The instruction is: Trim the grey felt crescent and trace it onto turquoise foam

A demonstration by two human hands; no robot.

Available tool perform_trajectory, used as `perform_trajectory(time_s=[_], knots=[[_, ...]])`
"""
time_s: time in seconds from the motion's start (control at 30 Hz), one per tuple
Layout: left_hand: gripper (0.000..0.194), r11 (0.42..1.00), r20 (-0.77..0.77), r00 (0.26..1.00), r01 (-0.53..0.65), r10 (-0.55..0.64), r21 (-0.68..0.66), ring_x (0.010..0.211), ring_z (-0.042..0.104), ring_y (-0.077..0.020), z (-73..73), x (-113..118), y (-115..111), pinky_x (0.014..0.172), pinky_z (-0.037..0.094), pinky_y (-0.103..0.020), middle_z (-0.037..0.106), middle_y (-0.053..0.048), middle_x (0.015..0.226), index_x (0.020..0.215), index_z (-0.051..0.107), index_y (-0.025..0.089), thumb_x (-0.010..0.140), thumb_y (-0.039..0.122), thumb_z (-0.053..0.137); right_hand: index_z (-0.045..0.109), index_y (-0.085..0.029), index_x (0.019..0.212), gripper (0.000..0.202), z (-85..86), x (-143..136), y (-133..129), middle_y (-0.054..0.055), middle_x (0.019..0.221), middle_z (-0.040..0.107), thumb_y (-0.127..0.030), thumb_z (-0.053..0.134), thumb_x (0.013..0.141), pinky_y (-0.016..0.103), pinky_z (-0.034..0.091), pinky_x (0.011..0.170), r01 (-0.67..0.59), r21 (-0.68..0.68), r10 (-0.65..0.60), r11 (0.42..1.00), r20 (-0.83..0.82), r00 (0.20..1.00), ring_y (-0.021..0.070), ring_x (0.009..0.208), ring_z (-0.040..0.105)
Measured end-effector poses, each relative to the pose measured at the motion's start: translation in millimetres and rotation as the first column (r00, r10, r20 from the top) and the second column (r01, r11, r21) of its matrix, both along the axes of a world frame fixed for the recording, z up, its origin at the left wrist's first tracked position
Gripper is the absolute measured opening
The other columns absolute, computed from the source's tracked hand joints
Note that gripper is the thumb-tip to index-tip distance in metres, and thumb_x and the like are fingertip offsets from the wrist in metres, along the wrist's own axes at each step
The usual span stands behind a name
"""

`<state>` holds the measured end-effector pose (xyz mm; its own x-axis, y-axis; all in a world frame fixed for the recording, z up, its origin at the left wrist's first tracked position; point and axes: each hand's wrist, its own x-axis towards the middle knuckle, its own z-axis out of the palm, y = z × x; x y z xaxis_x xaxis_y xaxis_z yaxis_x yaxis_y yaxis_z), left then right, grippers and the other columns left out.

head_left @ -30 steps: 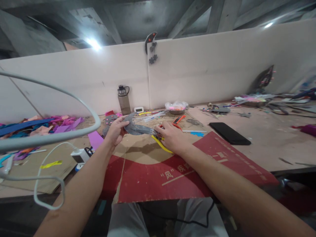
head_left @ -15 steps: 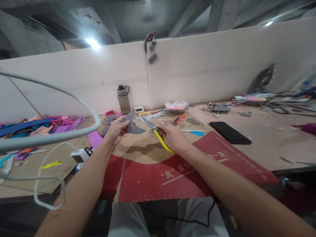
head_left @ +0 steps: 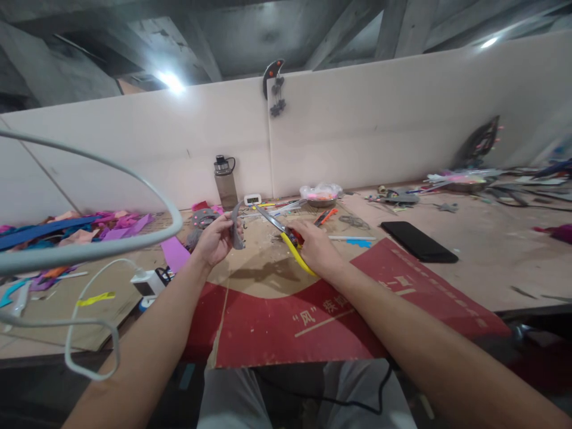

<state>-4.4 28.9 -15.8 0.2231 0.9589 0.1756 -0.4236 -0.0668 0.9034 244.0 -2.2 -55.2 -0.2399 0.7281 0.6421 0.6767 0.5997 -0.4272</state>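
Note:
My left hand (head_left: 217, 239) pinches a grey felt piece (head_left: 236, 229), curved and turned nearly edge-on. My right hand (head_left: 313, 245) grips a pair of scissors (head_left: 291, 248) by the yellow handle. Their metal blades point up and left toward the felt, apart from it. Both hands are above a red and brown cardboard sheet (head_left: 277, 333), where their shadow falls. Left of the felt lie grey felt pieces with pink dots (head_left: 203, 218), partly behind my left hand.
A bottle (head_left: 224, 182), a small white timer (head_left: 252, 200) and a bowl (head_left: 320, 195) stand along the back partition. An orange utility knife (head_left: 326, 217) and a black phone (head_left: 419, 241) lie to the right. Felt scraps (head_left: 116, 226) and a white cable (head_left: 71, 316) are on the left.
My left hand has turned the grey felt from showing its broad face to nearly edge-on. The scissors stay almost in place in my right hand.

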Motion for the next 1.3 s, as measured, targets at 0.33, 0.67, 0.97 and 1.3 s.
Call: perform_trajectory(time_s=[0.33,0.67,0.97,1.3], knots=[[0.02,0.992,-0.202,0.973,-0.094,0.109,0.084,0.057,0.057,-0.0092,-11.6,13,-1,0.057,0.045,-0.02,0.067,-0.001,0.068,0.077,0.068,0.013,0.059,0.017,0.076,0.063,-0.017,0.102,0.029,6.0,-3,-6,0.003,0.076,0.063,-0.038,0.057,0.083,0.028,0.043,0.065,-0.038,-0.038,0.027,0.999,-0.259,0.965,0.0161,0.067,0.054],[0.028,0.989,-0.442,0.896,0.031,0.037,0.145,0.066,0.059,-0.013,-24.7,30,-10,0.062,0.044,-0.022,0.068,-0.001,0.079,0.088,0.07,0.015,0.064,0.027,0.076,0.06,-0.021,0.101,0.035,3.3,-14,-4,-0.004,0.065,0.051,-0.044,0.064,0.076,0.023,0.039,0.044,-0.221,-0.237,0.035,0.946,-0.603,0.797,0.0104,0.048,0.046],[0.021,0.976,-0.253,0.942,-0.209,0.218,0.064,0.046,0.05,-0.0077,-7.6,30,-16,0.047,0.042,-0.019,0.059,0.003,0.057,0.073,0.064,0.014,0.058,0.026,0.074,0.05,-0.024,0.124,0.046,5.7,-4,-6,0.002,0.087,0.056,-0.02,0.054,0.079,0.027,0.048,0.065,-0.097,-0.131,0.023,0.987,-0.474,0.88,0.0144,0.069,0.053],[0.022,0.959,-0.262,0.923,-0.269,0.283,0.088,0.042,0.048,-0.007,-1.4,26,-15,0.041,0.042,-0.018,0.057,0.003,0.056,0.077,0.066,0.013,0.063,0.028,0.073,0.06,-0.024,0.113,0.029,12.6,-7,-21,0.01,0.102,0.057,-0.026,0.048,0.087,0.029,0.04,0.065,0.272,-0.024,-0.256,0.962,0.267,0.929,0.0206,0.078,0.057]])
